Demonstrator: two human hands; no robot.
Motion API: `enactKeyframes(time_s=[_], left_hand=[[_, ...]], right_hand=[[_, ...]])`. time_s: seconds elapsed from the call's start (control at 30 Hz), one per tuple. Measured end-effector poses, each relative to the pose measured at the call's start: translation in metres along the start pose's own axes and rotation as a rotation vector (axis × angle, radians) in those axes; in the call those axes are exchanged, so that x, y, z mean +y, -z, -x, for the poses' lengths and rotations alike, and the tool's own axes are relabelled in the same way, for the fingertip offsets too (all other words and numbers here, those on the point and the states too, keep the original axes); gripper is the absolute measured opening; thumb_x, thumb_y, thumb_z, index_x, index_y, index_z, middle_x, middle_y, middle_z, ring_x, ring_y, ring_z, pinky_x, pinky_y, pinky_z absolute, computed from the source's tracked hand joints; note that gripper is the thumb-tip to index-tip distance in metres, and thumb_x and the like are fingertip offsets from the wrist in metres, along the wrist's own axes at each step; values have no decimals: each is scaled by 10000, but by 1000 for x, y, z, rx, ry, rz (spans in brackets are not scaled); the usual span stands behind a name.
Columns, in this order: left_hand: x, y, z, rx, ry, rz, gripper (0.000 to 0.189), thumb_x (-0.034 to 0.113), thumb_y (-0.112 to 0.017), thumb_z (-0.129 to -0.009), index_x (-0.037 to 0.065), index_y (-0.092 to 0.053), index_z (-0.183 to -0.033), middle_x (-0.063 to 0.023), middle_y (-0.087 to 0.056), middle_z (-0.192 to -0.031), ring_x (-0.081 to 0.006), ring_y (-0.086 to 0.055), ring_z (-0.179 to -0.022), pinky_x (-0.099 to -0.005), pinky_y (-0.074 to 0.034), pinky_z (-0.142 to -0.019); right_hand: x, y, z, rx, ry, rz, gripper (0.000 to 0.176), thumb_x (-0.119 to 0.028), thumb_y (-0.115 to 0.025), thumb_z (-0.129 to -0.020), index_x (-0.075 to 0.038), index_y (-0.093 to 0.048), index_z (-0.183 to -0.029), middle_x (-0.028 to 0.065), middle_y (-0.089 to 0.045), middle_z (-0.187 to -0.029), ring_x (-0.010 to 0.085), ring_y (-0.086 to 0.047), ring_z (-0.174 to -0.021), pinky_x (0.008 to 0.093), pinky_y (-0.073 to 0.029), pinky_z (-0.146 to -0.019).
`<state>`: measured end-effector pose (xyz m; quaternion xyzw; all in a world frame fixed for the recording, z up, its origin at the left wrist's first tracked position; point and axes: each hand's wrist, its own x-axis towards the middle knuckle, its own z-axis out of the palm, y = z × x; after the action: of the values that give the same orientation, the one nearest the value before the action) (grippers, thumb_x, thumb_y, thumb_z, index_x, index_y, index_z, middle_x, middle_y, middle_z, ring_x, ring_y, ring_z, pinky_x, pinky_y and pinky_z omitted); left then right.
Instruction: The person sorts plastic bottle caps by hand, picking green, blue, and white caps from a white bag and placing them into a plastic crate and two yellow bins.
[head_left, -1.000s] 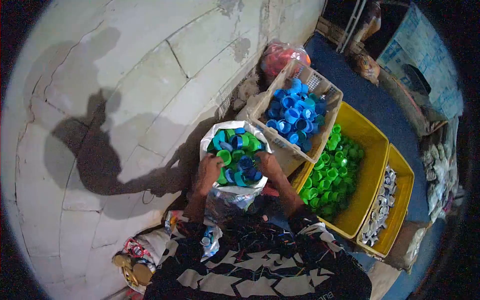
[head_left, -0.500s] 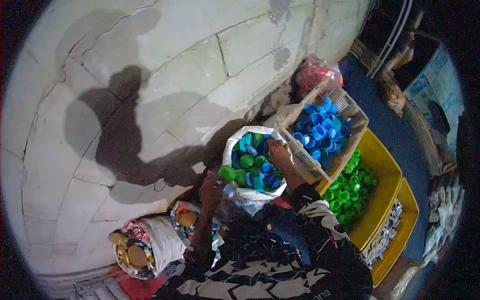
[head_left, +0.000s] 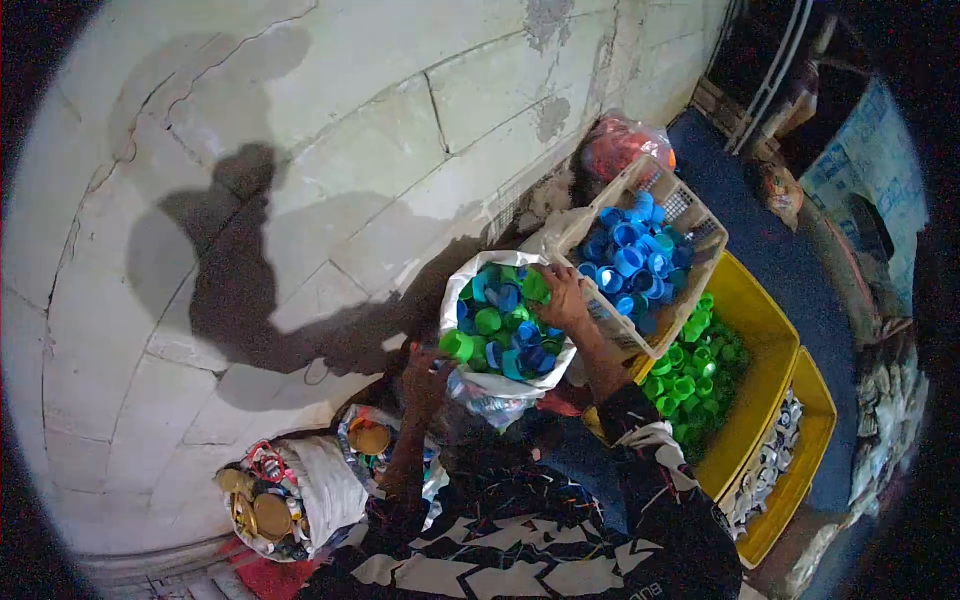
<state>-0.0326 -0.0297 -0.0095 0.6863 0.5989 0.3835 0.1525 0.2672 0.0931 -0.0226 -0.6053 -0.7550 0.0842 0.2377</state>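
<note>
A white sack (head_left: 452, 300) full of blue and green caps stands open in front of me. My right hand (head_left: 564, 297) is at its upper right rim, fingers curled round a green cap (head_left: 537, 286). At the sack's left rim is my left hand (head_left: 428, 372), beside a bright green cap (head_left: 457, 346); its fingers are too dark to tell whether they hold it. Right of the sack, a beige crate (head_left: 713, 232) holds blue caps (head_left: 628, 262). Green caps (head_left: 685, 385) lie in a yellow bin (head_left: 765, 318).
A second yellow bin (head_left: 822, 400) with grey-white pieces stands at the right. Lower left are a white sack (head_left: 332, 490) of mixed lids and another bag (head_left: 368, 437). A red-filled plastic bag (head_left: 628, 148) lies behind the crate, near the wall (head_left: 370, 150).
My right hand has shifted slightly at the sack's rim, and a green cap now shows at its fingers. The view has moved slightly. My left hand stays at the left rim.
</note>
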Motion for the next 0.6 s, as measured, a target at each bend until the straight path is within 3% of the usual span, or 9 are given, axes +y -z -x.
enactKeyframes(time_s=[0.03,0.13,0.17,0.23,0.33,0.4,0.47,0.6], left_hand=[[2,-6,-7,-5,-64,-24,192,209,-739,-772,47,-677,-855,-123,-644,-787,-277,-623,-709,-408,-493,-741],[39,-13,-23,-79,31,255,186,179,-739,-768,38,-659,-859,-122,-643,-808,-281,-618,-760,-412,-485,-757],[47,-21,-27,-117,18,265,176,165,-737,-764,37,-660,-858,-125,-641,-815,-286,-615,-774,-410,-483,-754],[65,-38,-33,-194,-8,284,158,137,-734,-757,36,-662,-855,-130,-636,-831,-295,-610,-803,-405,-479,-747],[89,-78,-29,-334,-242,255,165,123,-738,-738,34,-661,-853,-133,-625,-866,-318,-598,-842,-404,-478,-758],[110,-106,-14,-445,-296,302,166,123,-742,-726,42,-662,-846,-129,-617,-887,-324,-590,-873,-410,-478,-784],[129,-133,-1,-608,-348,311,146,130,-725,-742,62,-671,-859,-124,-591,-941,-308,-583,-918,-410,-477,-813],[168,-181,17,-837,-455,335,146,160,-706,-771,75,-674,-885,-122,-570,-983,-314,-581,-933,-413,-471,-827]], right_hand=[[-9,24,6,78,64,-118,674,-325,-774,-666,-156,-514,-1265,133,-527,-1202,380,-447,-1138,568,-366,-910],[-5,40,35,153,-114,-180,645,-300,-786,-662,-102,-518,-1214,129,-546,-1173,381,-469,-1119,534,-372,-906],[3,38,46,232,-79,-229,636,-259,-803,-648,-61,-511,-1177,145,-553,-1160,388,-499,-1080,513,-381,-908],[15,30,81,263,-198,-240,750,-257,-797,-651,-59,-434,-1276,180,-531,-1193,414,-467,-1115,527,-378,-924],[23,31,149,255,-380,-350,882,-278,-839,-610,-34,-381,-1324,204,-520,-1197,430,-463,-1123,513,-382,-942],[0,48,196,426,-482,-359,658,-202,-804,-659,-36,-479,-1206,205,-595,-1056,416,-574,-957,476,-470,-805],[1,45,249,411,-637,-371,684,-216,-821,-649,-32,-486,-1217,206,-601,-1050,399,-587,-982,459,-479,-810],[4,72,308,484,-758,-233,714,-198,-833,-639,-17,-488,-1237,211,-599,-1074,375,-590,-1009,436,-477,-834]])
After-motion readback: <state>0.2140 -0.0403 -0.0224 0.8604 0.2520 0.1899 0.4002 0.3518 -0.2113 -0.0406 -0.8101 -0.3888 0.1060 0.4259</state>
